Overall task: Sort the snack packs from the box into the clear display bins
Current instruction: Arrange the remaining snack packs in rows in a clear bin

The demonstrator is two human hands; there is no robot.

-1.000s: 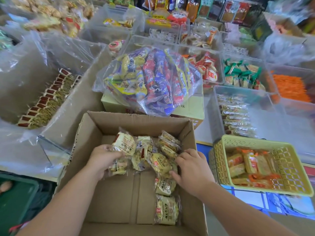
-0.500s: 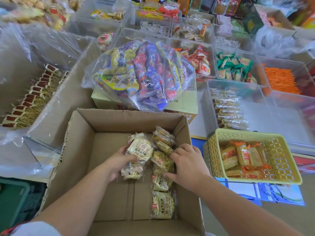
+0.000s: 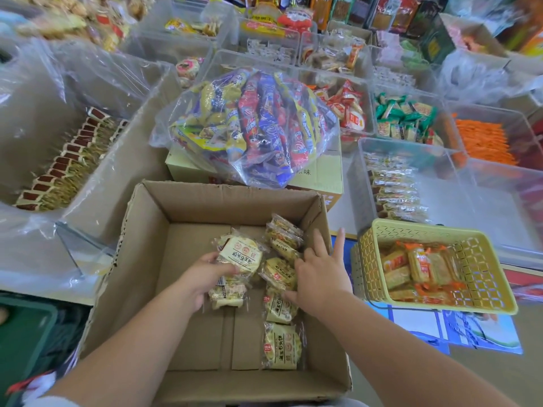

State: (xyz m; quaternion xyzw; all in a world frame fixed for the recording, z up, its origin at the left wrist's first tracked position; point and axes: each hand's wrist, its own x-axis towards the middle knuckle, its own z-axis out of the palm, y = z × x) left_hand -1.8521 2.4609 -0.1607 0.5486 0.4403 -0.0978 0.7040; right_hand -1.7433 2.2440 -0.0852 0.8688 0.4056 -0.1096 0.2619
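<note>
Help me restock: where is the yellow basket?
Head view, right side: the yellow basket sits beside the cardboard box, just in front of a clear bin.

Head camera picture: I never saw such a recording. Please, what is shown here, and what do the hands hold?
No machine: a person wears a camera on the head, looking down at their own bare hands. Both reach into an open cardboard box of yellow snack packs. The left hand grips a few packs; the right hand is open, fingers spread over others. A yellow basket stands right of the box; clear bins with other snacks lie behind.
</note>
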